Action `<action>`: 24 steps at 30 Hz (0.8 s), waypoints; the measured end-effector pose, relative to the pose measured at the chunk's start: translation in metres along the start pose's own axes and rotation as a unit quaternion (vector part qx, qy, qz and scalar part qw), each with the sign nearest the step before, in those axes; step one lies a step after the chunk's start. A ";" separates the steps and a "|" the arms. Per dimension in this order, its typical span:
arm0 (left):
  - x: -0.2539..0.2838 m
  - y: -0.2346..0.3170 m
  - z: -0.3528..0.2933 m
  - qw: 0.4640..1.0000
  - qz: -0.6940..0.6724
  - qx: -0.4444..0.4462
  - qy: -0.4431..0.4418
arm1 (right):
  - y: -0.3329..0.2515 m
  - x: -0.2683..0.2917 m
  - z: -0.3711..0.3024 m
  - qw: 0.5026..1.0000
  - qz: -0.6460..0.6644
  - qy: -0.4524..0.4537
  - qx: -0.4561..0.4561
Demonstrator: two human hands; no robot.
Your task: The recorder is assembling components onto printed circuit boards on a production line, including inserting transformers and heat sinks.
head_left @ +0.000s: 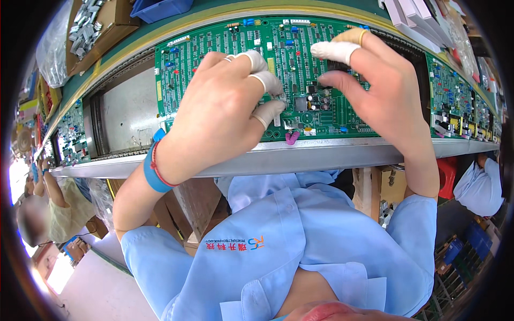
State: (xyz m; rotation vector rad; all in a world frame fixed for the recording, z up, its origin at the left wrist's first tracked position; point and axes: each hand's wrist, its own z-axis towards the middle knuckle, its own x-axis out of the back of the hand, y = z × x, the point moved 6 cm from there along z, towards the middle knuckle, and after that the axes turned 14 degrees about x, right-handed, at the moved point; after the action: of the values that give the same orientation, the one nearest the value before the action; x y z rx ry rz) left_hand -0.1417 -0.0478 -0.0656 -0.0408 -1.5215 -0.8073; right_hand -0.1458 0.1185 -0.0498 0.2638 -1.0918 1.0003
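Observation:
A wide green circuit board (214, 48), crowded with small parts, lies in a conveyor track before me. My left hand (225, 101), white finger cots on its fingertips, bends over the board's middle. Its thumb and fingers come together just above the surface; whatever is between them is too small or hidden to make out. To the right, my right hand (383, 80) hovers over the board, with a white cot on the index finger and a yellow one behind it. A black component (336, 66) shows between that index finger and the bare thumb. Capacitors (321, 99) stand below it.
A metal rail (321, 155) runs along the near side, a small purple piece (292, 137) by it. More boards lie in line at left (72, 134) and right (455, 101). Behind are a cardboard box (115, 18) of metal parts and a blue bin (160, 8). Other people sit at both sides.

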 end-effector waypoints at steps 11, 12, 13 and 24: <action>-0.019 0.009 0.005 0.999 0.036 -0.001 -0.020 | 0.019 0.007 -0.004 0.993 0.102 0.038 -0.037; -0.018 0.010 0.003 0.999 0.037 -0.010 -0.001 | 0.017 0.011 0.000 0.993 0.108 0.022 -0.053; -0.019 0.010 0.003 0.999 0.037 -0.011 -0.005 | 0.017 0.016 0.003 0.991 0.112 0.007 -0.070; -0.021 0.014 -0.005 0.994 0.068 -0.076 0.032 | 0.018 0.019 0.005 0.992 0.101 -0.014 -0.069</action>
State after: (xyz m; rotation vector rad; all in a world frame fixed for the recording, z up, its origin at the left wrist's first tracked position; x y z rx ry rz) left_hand -0.1281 -0.0308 -0.0782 -0.2269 -1.3786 -0.8054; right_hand -0.1615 0.1358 -0.0367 0.0556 -1.2256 1.0963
